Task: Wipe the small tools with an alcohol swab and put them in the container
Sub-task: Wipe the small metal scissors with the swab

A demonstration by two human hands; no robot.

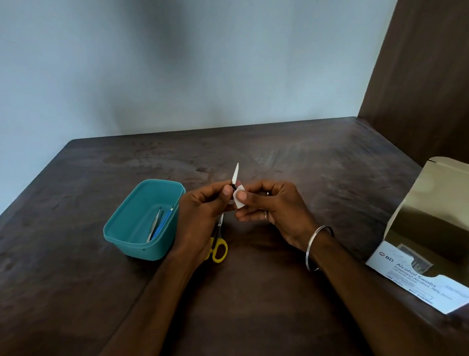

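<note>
A dark brown wooden table [265,301] stands against a pale blue-grey wall [106,61], with a dark wooden panel [430,78] at its right. The teal container [137,243] is the landmark: tweezers [153,225] and a blue-handled tool [162,223] lie inside it. Just right of it, the left hand [202,211] pinches a small white pointed tool [235,173] that points up, and the right hand [269,206] pinches a white alcohol swab [239,200] against it. Yellow-handled scissors [219,248] lie under the left hand. Far right of the container stands an open alcohol swab box [421,281]
</note>
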